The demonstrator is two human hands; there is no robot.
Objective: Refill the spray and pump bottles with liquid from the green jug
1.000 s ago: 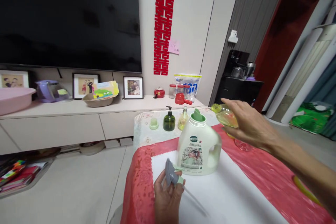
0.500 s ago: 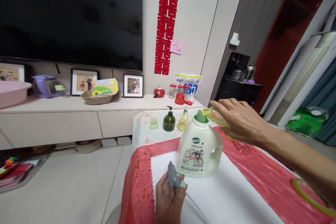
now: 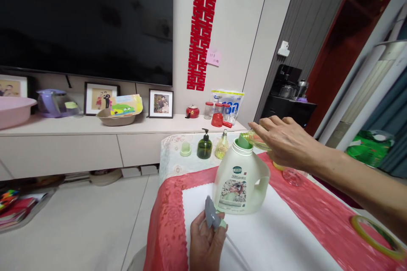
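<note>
A large pale green detergent jug (image 3: 222, 178) with a printed label stands uncapped on a white sheet (image 3: 273, 237). My right hand (image 3: 282, 142) grips a clear bottle (image 3: 259, 140) of yellowish liquid, tipped sideways with its neck at the green spout in the jug's mouth. Part of that bottle is hidden by the fingers. Low in front of the jug, my left hand (image 3: 206, 239) holds a grey spray trigger head (image 3: 212, 216) with a light green collar. Its thin dip tube (image 3: 237, 250) trails down to the right.
Behind the jug stand a dark green pump bottle (image 3: 204, 147), a small clear bottle (image 3: 221, 147) and a pale green cap (image 3: 185, 149). A roll of yellow-green tape (image 3: 359, 225) lies on the red cloth (image 3: 168, 220) at right. A long white cabinet (image 3: 143, 129) runs behind.
My right hand and the tipped bottle have shifted slightly left and up at the jug's mouth. My left hand with the trigger head has moved slightly right.
</note>
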